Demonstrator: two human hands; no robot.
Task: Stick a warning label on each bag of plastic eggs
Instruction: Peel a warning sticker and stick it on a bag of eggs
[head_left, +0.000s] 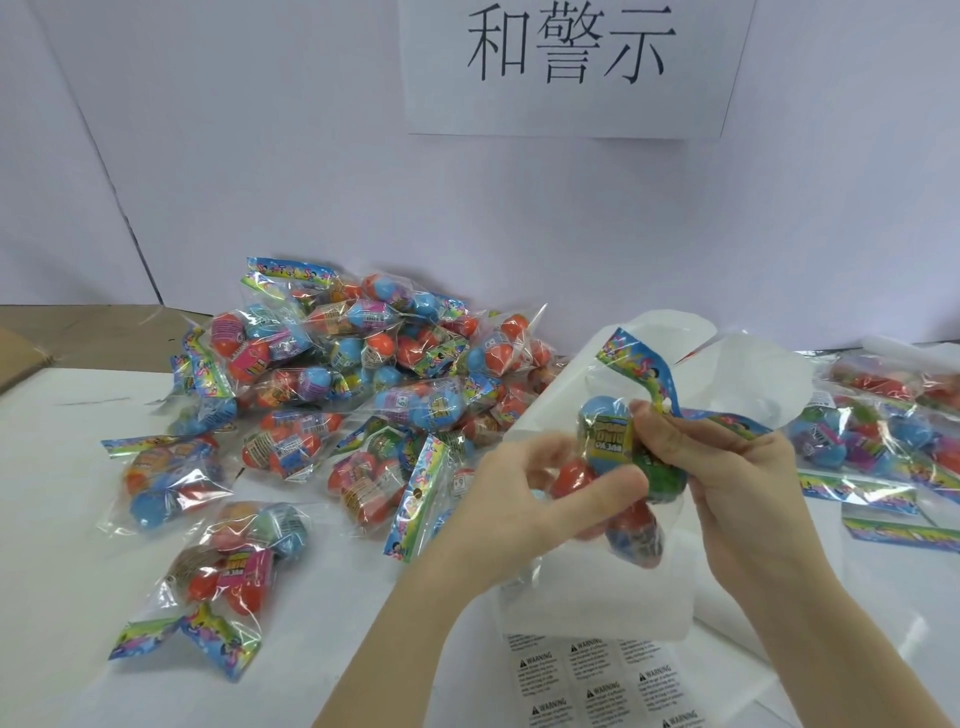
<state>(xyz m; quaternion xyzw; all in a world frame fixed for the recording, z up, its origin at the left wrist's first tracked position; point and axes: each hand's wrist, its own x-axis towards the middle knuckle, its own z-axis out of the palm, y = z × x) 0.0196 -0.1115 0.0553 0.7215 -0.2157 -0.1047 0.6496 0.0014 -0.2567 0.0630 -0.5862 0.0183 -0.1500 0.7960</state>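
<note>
Both hands hold one clear bag of plastic eggs (618, 457) above the table, its colourful header strip pointing up and right. My right hand (727, 467) grips the bag near its header, fingers curled round it. My left hand (519, 499) holds the bag's lower left side, thumb pressed across the eggs; it looks blurred. A sheet of white warning labels (597, 680) lies on the table just below the hands, its upper backing bare.
A big heap of egg bags (363, 374) fills the table's middle left, with loose bags (218, 577) nearer me. More bags (883, 441) lie flat at the right. A paper sign (566, 67) hangs on the white back wall. Cardboard (21, 353) shows far left.
</note>
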